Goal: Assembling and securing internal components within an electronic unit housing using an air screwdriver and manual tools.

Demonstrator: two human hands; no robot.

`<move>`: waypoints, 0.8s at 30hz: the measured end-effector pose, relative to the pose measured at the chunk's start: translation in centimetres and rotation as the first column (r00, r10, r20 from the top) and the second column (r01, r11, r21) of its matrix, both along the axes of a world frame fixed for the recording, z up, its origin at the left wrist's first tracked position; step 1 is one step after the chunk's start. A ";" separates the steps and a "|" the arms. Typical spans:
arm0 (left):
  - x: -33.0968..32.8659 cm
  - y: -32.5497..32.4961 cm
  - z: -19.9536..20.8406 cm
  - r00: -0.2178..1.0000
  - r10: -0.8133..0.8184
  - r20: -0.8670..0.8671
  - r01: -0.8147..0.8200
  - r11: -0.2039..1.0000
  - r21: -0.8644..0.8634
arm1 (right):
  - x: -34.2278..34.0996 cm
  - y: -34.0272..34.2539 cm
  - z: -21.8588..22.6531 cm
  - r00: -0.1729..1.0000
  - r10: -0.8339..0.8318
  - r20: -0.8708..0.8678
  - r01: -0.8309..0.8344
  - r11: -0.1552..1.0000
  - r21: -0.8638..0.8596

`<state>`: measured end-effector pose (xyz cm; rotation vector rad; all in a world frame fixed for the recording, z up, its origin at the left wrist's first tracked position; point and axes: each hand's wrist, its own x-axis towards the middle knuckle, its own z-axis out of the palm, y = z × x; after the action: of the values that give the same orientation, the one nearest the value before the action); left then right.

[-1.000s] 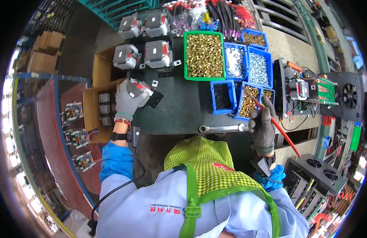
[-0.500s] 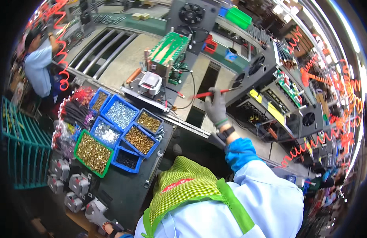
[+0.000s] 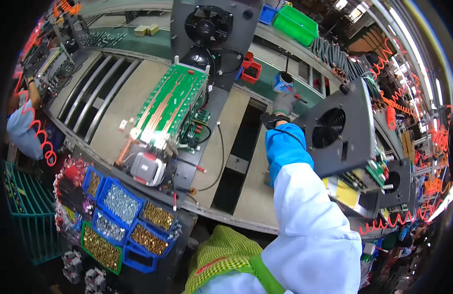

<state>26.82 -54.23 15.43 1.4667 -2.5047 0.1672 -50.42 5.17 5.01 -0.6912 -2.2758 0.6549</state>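
My right hand (image 3: 285, 103), in a grey glove, is stretched far forward over the conveyor and grips a thin red-handled tool (image 3: 299, 97). It sits just below a small blue and white can (image 3: 283, 80), with the tool's tip beside the can. To its right a black panel with a fan (image 3: 331, 128) stands tilted. A long green circuit board (image 3: 170, 105) on a metal frame lies left of my arm. My left hand is out of the picture.
Blue bins of screws (image 3: 119, 205) and a green bin of brass parts (image 3: 100, 250) sit at the lower left. A black fan housing (image 3: 209, 25) stands at the back beside a small red bin (image 3: 250, 70). Another person's sleeve (image 3: 20, 128) shows at far left.
The view has swung further from the parts bench toward the conveyor. My right arm has reached forward from the black units to the small can. My left hand has left the picture.
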 end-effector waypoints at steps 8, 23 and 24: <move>-10.9 11.9 -5.3 0.938 -0.304 0.164 -0.045 0.363 0.931 | -7.6 10.0 -2.4 0.986 -0.132 0.098 0.115 0.981 0.158; -18.4 13.1 -3.9 0.962 -0.190 0.195 -0.079 0.492 0.867 | -18.3 18.8 -8.5 0.801 0.280 0.529 -0.419 0.893 0.163; -19.3 13.0 -4.0 0.965 -0.191 0.179 -0.073 0.461 0.884 | -17.9 20.0 -8.8 0.825 0.216 0.522 -0.366 0.909 0.202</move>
<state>7.47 -41.25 11.42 1.7084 -3.0018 -1.2812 -68.32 25.12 -3.77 -0.3846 -2.9170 0.2716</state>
